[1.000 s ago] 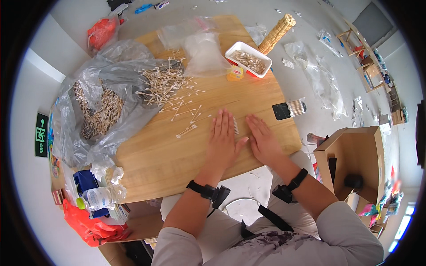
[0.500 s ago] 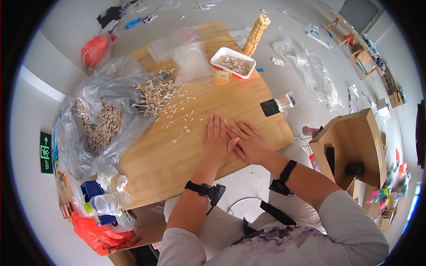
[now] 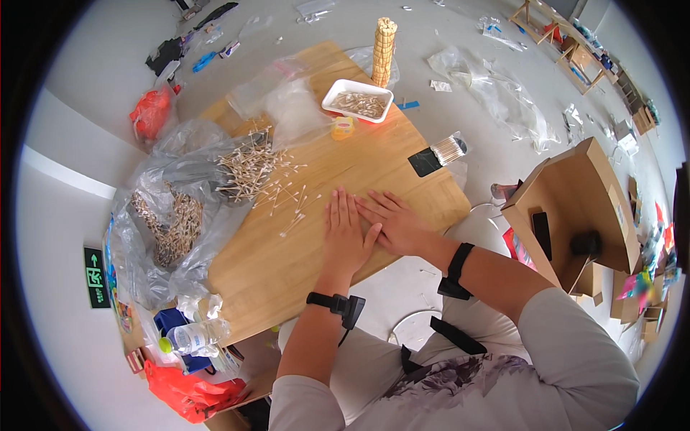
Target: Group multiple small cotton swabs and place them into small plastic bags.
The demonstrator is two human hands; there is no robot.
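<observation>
Left hand (image 3: 345,235), fingers together, and right hand (image 3: 397,224), slightly spread, lie flat on smooth wooden table (image 3: 262,287) near thin cotton swabs (image 3: 248,170).

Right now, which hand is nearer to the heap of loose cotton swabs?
Left. The left hand lies to the right of the heap, nearer the body; the right hand lies farther right.

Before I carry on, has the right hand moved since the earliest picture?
Yes, leftward: judged against the black rectangle on the table, the right hand has shifted left, closing the gap to the left hand.
</observation>
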